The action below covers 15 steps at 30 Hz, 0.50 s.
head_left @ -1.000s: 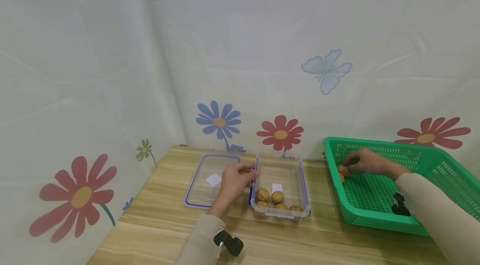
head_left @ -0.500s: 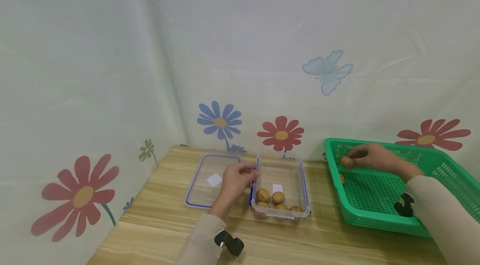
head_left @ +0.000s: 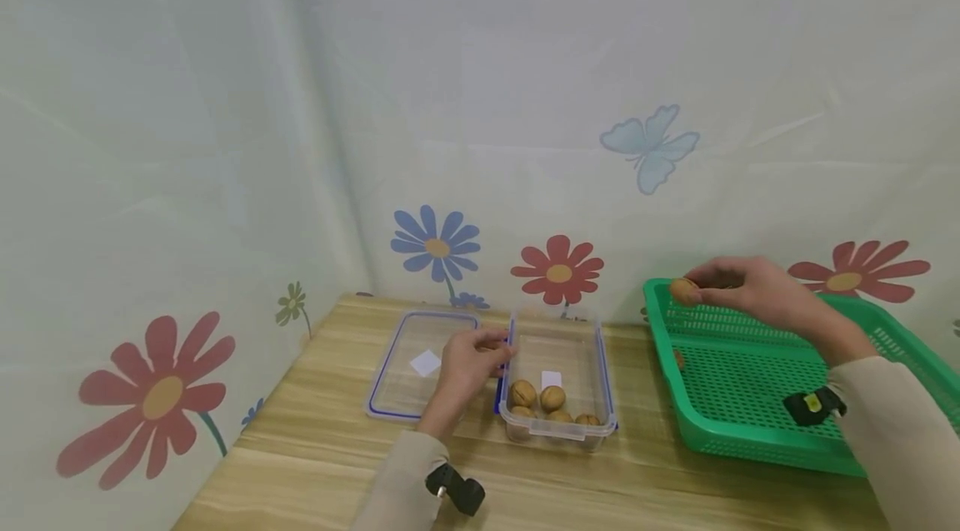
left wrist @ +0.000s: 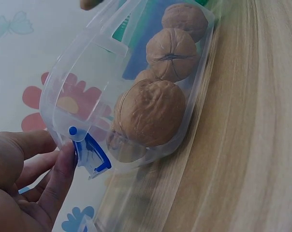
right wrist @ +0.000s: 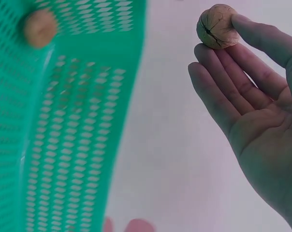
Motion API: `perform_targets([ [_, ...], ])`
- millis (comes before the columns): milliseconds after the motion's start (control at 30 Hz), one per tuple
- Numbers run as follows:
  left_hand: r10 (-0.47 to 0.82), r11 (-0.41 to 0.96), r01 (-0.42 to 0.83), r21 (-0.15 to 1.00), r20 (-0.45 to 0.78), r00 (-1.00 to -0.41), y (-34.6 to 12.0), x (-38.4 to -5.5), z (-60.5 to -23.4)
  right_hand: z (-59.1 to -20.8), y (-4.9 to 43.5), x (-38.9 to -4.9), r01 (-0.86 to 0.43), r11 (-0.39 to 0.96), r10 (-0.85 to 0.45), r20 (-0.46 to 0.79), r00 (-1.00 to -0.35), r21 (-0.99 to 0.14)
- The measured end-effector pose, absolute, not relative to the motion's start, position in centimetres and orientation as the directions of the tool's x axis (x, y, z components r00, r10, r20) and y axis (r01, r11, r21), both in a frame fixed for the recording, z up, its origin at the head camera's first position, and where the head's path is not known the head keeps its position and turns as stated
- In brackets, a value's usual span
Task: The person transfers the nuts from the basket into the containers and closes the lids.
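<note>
My right hand [head_left: 765,293] pinches a walnut [head_left: 683,291] between thumb and fingertips, above the back left corner of the green plastic basket [head_left: 757,435]. In the right wrist view the held walnut [right wrist: 217,26] shows a dark crack. Another walnut [right wrist: 40,28] lies inside the basket. My left hand [head_left: 467,364] grips the left edge of a clear food container [head_left: 568,433], thumb and finger at its blue-trimmed clip [left wrist: 92,153]. Several walnuts [left wrist: 153,112] sit in the near end of the container, beside a white paper square [head_left: 551,380].
The container's lid [head_left: 397,408], clear with a blue seal and a white square on it, lies flat to the left, partly behind my left hand. A wood-grain table [head_left: 300,464] carries everything. A flower-printed curtain [head_left: 480,139] rises behind the table and along its left.
My right hand has picked a walnut out of the basket's left side and lifted it to above the rim. The left hand has stayed on the container.
</note>
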State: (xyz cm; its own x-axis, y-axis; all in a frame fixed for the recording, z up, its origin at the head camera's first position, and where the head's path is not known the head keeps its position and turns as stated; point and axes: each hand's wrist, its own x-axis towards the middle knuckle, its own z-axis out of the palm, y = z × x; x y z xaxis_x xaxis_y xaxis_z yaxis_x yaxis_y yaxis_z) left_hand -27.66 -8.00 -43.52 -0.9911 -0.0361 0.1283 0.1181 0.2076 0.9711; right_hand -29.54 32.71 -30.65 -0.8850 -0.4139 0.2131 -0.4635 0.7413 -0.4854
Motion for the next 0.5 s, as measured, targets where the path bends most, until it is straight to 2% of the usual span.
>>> perform_targets([
  [300,-0.029,0.205,0.120,0.971,0.129,-0.991,-8.0,-27.9,-43.7,-28.9,29.8,-26.2,-0.501,0.686,-0.413,0.285,-0.865,-0.528],
  [500,-0.025,0.212,0.134,0.968,0.142,-0.990,-8.2,-28.0,-43.9,-29.2,27.9,-24.7,-0.581,0.584,-0.450,0.371,-0.813,-0.567],
])
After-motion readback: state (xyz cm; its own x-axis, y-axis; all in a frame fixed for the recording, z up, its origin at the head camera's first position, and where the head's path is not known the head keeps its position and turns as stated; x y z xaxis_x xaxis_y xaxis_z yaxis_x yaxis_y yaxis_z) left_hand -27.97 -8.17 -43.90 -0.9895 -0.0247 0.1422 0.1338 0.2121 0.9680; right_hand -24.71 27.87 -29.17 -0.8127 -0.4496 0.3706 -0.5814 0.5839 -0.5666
